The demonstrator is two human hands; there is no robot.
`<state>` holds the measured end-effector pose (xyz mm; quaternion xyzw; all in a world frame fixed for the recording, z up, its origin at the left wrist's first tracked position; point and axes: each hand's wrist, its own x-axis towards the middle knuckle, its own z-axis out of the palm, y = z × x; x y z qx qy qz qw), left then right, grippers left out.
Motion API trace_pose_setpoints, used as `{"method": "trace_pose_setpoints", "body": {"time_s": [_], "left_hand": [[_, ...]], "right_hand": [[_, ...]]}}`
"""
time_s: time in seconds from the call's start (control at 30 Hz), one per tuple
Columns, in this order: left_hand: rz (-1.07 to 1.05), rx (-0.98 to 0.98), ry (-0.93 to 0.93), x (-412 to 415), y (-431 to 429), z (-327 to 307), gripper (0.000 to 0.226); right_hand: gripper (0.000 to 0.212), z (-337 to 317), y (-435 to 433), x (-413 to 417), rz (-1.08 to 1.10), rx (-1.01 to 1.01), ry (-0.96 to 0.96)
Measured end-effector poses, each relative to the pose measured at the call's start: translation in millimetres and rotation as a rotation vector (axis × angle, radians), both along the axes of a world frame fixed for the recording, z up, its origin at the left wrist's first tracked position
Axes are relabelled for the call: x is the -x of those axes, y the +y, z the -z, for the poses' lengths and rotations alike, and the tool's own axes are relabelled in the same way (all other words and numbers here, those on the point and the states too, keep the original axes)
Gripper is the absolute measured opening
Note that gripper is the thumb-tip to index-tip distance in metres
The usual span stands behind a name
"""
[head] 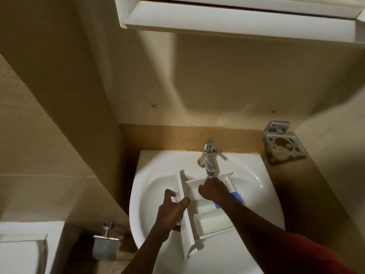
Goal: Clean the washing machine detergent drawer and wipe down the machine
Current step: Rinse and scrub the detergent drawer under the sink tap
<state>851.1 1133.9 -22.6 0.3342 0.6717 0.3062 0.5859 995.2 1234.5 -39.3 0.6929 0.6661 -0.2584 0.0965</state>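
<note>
lower centre of the frame: white detergent drawer [209, 218] lying in the basin of a white sink [158, 175], front panel toward the left, open compartments facing up. grasped at that front panel by the left hand [171, 210], thumb pressed on the inner side, fingers curled round the outer edge.

right hand [212, 191] reaching down into the far compartment of the drawer, directly below the spout of a chrome faucet [209, 161]. knuckles up, fingers curled under; cannot tell whether clenched on something or on nothing. cannot tell whether water running.

blue insert [237, 196] showing inside the drawer, just right of the right wrist. faint marks on the white part beside it, too blurred to read.

red sleeve [308, 254] in the lower right corner.

brownish staining round the faucet base and along the back edge of the sink.

right of the frame, at mid height: chrome toothbrush holder [284, 144] fixed to the beige wall. lower left: chrome paper holder [106, 248], and at the very corner a white fixture [23, 250]. along the top edge: underside of a white cabinet [237, 16].
</note>
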Motion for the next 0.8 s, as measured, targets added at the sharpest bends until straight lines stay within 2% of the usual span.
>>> {"method": "trace_pose_setpoints", "body": {"time_s": [0.1, 0.17, 0.27, 0.33, 0.4, 0.47, 0.57, 0.63, 0.8], "left_hand": [[0.014, -0.026, 0.017, -3.4, 1.3, -0.9, 0.038], [0.001, -0.031, 0.026, -3.9, 1.3, -2.2, 0.037], [-0.003, -0.05, 0.023, 1.6, 1.5, -1.9, 0.032], [0.009, -0.066, 0.019, 3.5, 0.5, -1.5, 0.03], [0.017, -0.066, -0.005, 4.0, -1.1, -1.7, 0.03], [0.024, -0.053, -0.026, 4.6, -2.4, -0.2, 0.029], [0.026, -0.036, -0.05, 6.1, -1.1, 0.3, 0.03], [0.039, -0.027, -0.055, 6.5, 0.2, 0.3, 0.035], [0.007, -0.017, -0.053, 6.7, -0.9, 1.5, 0.04]], "right_hand": [[0.029, -1.1, -7.9, 18.7, -0.251, 0.061, 0.056], [0.025, -8.6, -7.0, 19.7, -0.327, 0.079, 0.11], [0.024, -21.0, -2.8, -1.3, -0.33, 0.157, 0.166], [0.028, -24.1, 8.3, -25.6, -0.316, 0.186, 0.045], [0.03, -31.1, 13.9, -42.2, -0.228, 0.086, -0.12], [0.036, -29.9, 11.2, -43.0, -0.126, -0.038, -0.182], [0.036, -21.3, -1.6, -15.6, -0.028, -0.137, -0.125], [0.038, -17.2, -6.7, 10.1, -0.024, -0.095, -0.048], [0.034, -20.5, -19.1, 32.7, -0.249, -0.046, 0.093]]}}
